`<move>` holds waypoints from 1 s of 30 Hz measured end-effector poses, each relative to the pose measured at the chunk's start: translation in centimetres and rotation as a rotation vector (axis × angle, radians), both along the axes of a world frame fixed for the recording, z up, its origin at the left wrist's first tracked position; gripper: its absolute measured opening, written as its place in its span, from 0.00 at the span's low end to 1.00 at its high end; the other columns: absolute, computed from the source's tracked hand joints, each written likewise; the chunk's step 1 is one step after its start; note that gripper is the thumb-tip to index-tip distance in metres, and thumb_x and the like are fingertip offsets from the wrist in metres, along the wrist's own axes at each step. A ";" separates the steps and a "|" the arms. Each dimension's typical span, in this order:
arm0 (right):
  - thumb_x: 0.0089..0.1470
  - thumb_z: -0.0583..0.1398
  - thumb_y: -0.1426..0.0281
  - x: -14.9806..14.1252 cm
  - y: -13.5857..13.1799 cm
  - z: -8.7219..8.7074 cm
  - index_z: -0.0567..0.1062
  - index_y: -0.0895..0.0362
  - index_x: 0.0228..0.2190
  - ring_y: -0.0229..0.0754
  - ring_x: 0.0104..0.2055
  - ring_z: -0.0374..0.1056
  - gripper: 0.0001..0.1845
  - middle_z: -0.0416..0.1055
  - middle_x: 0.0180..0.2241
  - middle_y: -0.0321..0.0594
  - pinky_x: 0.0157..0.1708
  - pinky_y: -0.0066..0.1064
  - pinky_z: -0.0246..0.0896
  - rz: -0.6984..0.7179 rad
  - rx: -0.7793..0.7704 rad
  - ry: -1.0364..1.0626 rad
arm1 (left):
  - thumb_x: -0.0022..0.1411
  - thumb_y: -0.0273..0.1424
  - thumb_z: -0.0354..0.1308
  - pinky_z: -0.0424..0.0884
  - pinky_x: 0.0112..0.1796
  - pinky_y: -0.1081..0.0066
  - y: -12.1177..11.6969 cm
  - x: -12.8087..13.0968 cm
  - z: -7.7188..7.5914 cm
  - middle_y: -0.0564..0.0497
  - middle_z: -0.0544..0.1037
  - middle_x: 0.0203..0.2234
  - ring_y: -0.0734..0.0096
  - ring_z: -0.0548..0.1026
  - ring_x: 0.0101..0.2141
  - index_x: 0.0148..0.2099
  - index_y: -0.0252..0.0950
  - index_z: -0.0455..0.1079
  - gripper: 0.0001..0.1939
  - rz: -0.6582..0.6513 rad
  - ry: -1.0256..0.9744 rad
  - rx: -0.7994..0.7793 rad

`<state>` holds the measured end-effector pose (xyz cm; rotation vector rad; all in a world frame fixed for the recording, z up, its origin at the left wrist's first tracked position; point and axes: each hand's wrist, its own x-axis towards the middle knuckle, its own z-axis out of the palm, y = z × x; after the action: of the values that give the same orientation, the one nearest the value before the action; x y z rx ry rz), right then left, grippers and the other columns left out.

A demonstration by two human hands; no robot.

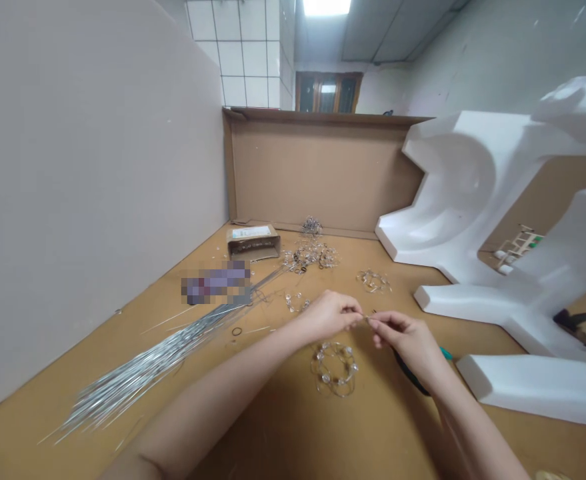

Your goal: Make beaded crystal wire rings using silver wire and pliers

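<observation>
My left hand (329, 317) and my right hand (403, 341) meet in front of me, their fingertips pinching a short thin wire (365, 319) between them. Just below them, a loop of wire strung with clear beads (335, 369) lies on the tan board (293, 427). A dark-handled tool with a teal end (413, 373) lies partly hidden under my right hand and wrist. To the left of my left hand, a long bundle of silver wires (143, 353) fans out across the board.
Smaller beaded wire pieces (309, 257) are scattered near a small cardboard box (253, 241), and a pixelated patch (216, 282) hides something beside it. A grey wall (93, 187) runs along the left, a cardboard panel (317, 173) stands behind, and large white foam packing (473, 200) fills the right.
</observation>
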<state>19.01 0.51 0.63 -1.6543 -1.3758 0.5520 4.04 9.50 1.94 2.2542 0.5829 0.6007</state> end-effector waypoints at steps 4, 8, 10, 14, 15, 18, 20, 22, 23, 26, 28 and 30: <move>0.41 0.56 0.49 1.0 -0.4 0.8 0.74 0.61 0.31 0.40 0.23 0.66 0.28 0.72 0.23 0.43 0.24 0.32 0.61 -0.005 -0.043 0.101 | 0.53 0.31 0.54 0.62 0.20 0.80 0.0 0.2 0.1 0.54 0.71 0.20 0.79 0.67 0.20 0.31 0.32 0.68 0.07 -0.036 -0.072 -0.417; 0.35 0.61 0.52 3.6 -1.3 0.5 0.74 0.58 0.39 0.54 0.41 0.66 0.31 0.72 0.38 0.51 0.38 0.41 0.58 -0.195 -0.141 -0.135 | 0.51 0.27 0.53 0.61 0.18 0.81 0.2 0.0 0.0 0.56 0.68 0.15 0.82 0.65 0.16 0.26 0.32 0.67 0.05 0.076 -0.019 -0.357; 0.27 0.63 0.52 4.8 -1.7 -0.5 0.69 0.55 0.46 0.63 0.49 0.58 0.42 0.65 0.48 0.52 0.41 0.47 0.53 -0.305 -0.298 -0.508 | 0.51 0.26 0.53 0.61 0.17 0.82 0.5 -0.1 -0.2 0.57 0.68 0.15 0.82 0.66 0.16 0.27 0.32 0.67 0.04 0.122 -0.024 -0.329; 0.25 0.63 0.59 5.5 -1.7 -2.2 0.69 0.53 0.46 0.62 0.44 0.63 0.40 0.69 0.43 0.52 0.37 0.46 0.54 -0.284 -0.429 -0.561 | 0.52 0.25 0.52 0.62 0.17 0.81 1.2 -0.2 -0.1 0.56 0.68 0.16 0.82 0.67 0.16 0.27 0.31 0.66 0.04 0.138 -0.069 -0.356; 0.26 0.63 0.60 5.5 -1.6 -2.3 0.71 0.53 0.44 0.62 0.42 0.64 0.37 0.70 0.40 0.52 0.36 0.46 0.54 -0.288 -0.415 -0.543 | 0.52 0.25 0.52 0.62 0.17 0.81 1.3 -0.3 0.1 0.56 0.68 0.16 0.82 0.67 0.16 0.27 0.31 0.66 0.04 0.140 -0.083 -0.365; 0.28 0.61 0.61 5.4 -1.3 -1.9 0.74 0.53 0.37 0.59 0.38 0.66 0.27 0.72 0.31 0.49 0.34 0.46 0.54 -0.300 -0.362 -0.459 | 0.52 0.23 0.52 0.62 0.17 0.81 1.6 -0.7 0.9 0.55 0.68 0.16 0.83 0.67 0.16 0.26 0.30 0.65 0.04 0.144 -0.134 -0.396; 0.33 0.59 0.57 5.5 -1.3 -1.4 0.74 0.54 0.34 0.55 0.33 0.67 0.23 0.72 0.26 0.47 0.32 0.44 0.55 -0.288 -0.310 -0.345 | 0.53 0.23 0.52 0.63 0.18 0.81 1.8 -1.0 1.4 0.55 0.69 0.17 0.83 0.67 0.17 0.27 0.30 0.65 0.04 0.134 -0.172 -0.424; 0.40 0.53 0.53 5.4 -1.5 -0.8 0.72 0.56 0.36 0.51 0.30 0.68 0.25 0.72 0.27 0.47 0.30 0.40 0.58 -0.239 -0.238 -0.190 | 0.53 0.24 0.53 0.65 0.20 0.80 2.0 -1.3 1.7 0.54 0.70 0.18 0.83 0.68 0.17 0.28 0.29 0.66 0.03 0.109 -0.203 -0.455; 0.43 0.49 0.51 5.2 -1.6 -0.4 0.71 0.56 0.38 0.49 0.30 0.68 0.28 0.73 0.30 0.47 0.30 0.38 0.59 -0.205 -0.198 -0.121 | 0.53 0.25 0.54 0.66 0.20 0.80 2.1 -1.4 1.8 0.53 0.71 0.19 0.82 0.68 0.18 0.28 0.29 0.66 0.04 0.085 -0.225 -0.485; 0.49 0.36 0.50 4.2 -2.4 0.9 0.63 0.53 0.47 0.45 0.34 0.69 0.34 0.70 0.41 0.44 0.29 0.35 0.62 -0.039 -0.035 0.186 | 0.51 0.28 0.58 0.66 0.22 0.79 2.4 -1.5 1.9 0.51 0.73 0.20 0.82 0.69 0.19 0.29 0.29 0.67 0.06 0.007 -0.320 -0.621; 0.49 0.39 0.49 3.4 -2.8 1.7 0.63 0.51 0.48 0.46 0.35 0.69 0.32 0.69 0.44 0.43 0.30 0.36 0.62 0.138 0.078 0.557 | 0.49 0.31 0.60 0.65 0.21 0.79 2.4 -1.5 1.9 0.51 0.73 0.21 0.82 0.69 0.19 0.30 0.29 0.68 0.09 -0.015 -0.364 -0.689; 0.48 0.44 0.50 3.0 -3.0 2.0 0.64 0.52 0.47 0.47 0.35 0.69 0.29 0.70 0.42 0.45 0.31 0.37 0.62 0.188 0.065 0.712 | 0.48 0.32 0.61 0.65 0.22 0.79 2.2 -1.5 1.9 0.51 0.74 0.20 0.81 0.69 0.19 0.30 0.29 0.68 0.10 -0.016 -0.358 -0.705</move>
<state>22.04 -2.50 2.67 -1.1086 -0.9966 1.0696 2.51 11.74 3.85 1.4502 0.4934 0.6464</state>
